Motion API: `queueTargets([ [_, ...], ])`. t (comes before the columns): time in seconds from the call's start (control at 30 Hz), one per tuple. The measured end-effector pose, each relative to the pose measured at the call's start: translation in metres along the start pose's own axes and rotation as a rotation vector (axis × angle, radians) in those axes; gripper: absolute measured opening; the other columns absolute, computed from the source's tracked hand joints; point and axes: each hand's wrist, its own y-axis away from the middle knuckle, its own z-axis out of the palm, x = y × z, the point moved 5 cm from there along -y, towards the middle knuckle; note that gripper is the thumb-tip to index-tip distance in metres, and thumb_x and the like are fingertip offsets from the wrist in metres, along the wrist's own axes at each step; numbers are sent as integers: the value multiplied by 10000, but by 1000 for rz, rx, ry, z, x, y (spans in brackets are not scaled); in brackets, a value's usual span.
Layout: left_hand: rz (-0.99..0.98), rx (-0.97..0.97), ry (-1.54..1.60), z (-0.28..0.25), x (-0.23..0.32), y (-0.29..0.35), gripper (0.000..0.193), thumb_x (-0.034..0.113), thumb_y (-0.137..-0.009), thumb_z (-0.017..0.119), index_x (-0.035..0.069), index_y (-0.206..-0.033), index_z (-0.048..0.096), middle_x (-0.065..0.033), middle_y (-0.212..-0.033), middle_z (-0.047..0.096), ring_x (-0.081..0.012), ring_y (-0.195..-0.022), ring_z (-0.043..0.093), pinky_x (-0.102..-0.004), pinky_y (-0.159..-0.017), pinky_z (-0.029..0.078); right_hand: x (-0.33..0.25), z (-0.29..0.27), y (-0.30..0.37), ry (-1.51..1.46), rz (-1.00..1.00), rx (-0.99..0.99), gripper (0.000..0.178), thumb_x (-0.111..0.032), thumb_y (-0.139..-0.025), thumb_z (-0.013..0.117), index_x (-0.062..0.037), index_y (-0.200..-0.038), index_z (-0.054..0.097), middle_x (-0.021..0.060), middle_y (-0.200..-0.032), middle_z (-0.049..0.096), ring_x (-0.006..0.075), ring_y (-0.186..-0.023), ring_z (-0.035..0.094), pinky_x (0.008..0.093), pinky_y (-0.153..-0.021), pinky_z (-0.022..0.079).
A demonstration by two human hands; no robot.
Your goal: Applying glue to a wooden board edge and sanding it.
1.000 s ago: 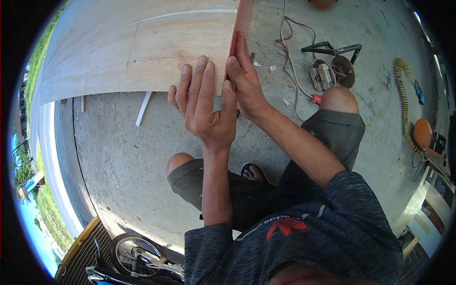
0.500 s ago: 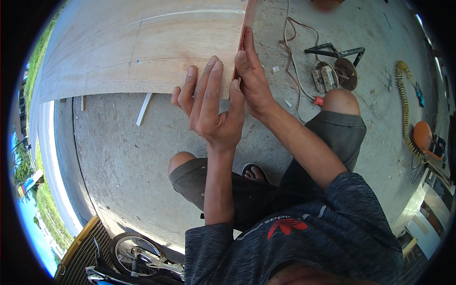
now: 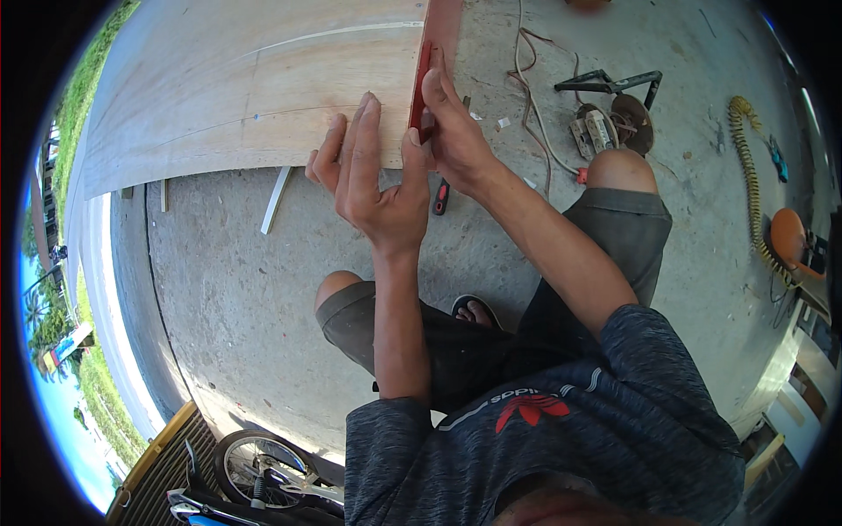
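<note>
My left hand [image 3: 386,206] lies with fingers spread near the panel's [image 3: 289,88] close corner, thumb by the red strip's [image 3: 420,92] near end. My right hand [image 3: 463,153] sets its thumb against the strip; I can't tell whether its fingers clamp it. The strip, along the panel's right edge, looks light, fairly stiff, best pinched along its length. The panel looks rigid, probably heavy. Unlike half a second ago, more red shows, and a tool handle [image 3: 440,200] appears below.

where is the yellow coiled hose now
On the head view's right side, the yellow coiled hose lies on the floor, mostly left of the orange disc.
</note>
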Motion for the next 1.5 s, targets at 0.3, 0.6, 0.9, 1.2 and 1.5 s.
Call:
queueTargets([
  [0.3, 5, 8, 2, 2, 2, 0, 468, 77, -829, 802, 57, -1288, 715, -26, -1252, 743, -264, -1213, 524, -385, -1058, 424, -8, -10, 0, 189, -26, -89, 1145, -610, -910, 696, -89, -1659, 3, 201, -1718, -132, 264, -1553, -275, 453, -1260, -6],
  [0.6, -109, -59, 6, -10, 0, -11, 688, 129, -816, 847, 78, -1449, 583, -24, -1176, 776, -182, -1127, 494, -331, -1017, 424, 23, -133, -14, 425, 122, 190, 615, -287, -979, 663, -78, -1530, 490, 67, -1448, 602, 165, -1251, 583, 337, -959, 479],
  [0.9, -124, -29, -20, -9, 15, -19, 686, 134, -802, 850, 55, -1431, 589, -46, -1139, 781, -217, -1101, 512, -346, -1003, 434, 109, -284, 116, 1522, 85, 610, 433, -204, -850, 694, -141, -1278, 690, 184, -1209, 548, 360, -1137, 584, 478, -972, 501],
  [1.2, -110, -40, -107, -7, 13, -19, 690, 267, -828, 877, 79, -1431, 599, -2, -1163, 779, -179, -1132, 558, -344, -1019, 460, 105, -284, 115, 1529, 27, 381, 315, -117, -878, 712, -68, -1189, 701, 191, -1148, 598, 392, -1076, 615, 455, -931, 518],
  [1.5, -306, -59, 0, -9, 29, -26, 702, 35, -789, 824, 44, -1446, 578, -140, -1160, 755, -254, -1117, 577, -383, -1017, 466, 98, -208, 116, 1259, -21, 347, 260, -24, -889, 678, -40, -1146, 715, 188, -1090, 642, 385, -997, 661, 434, -913, 538],
])
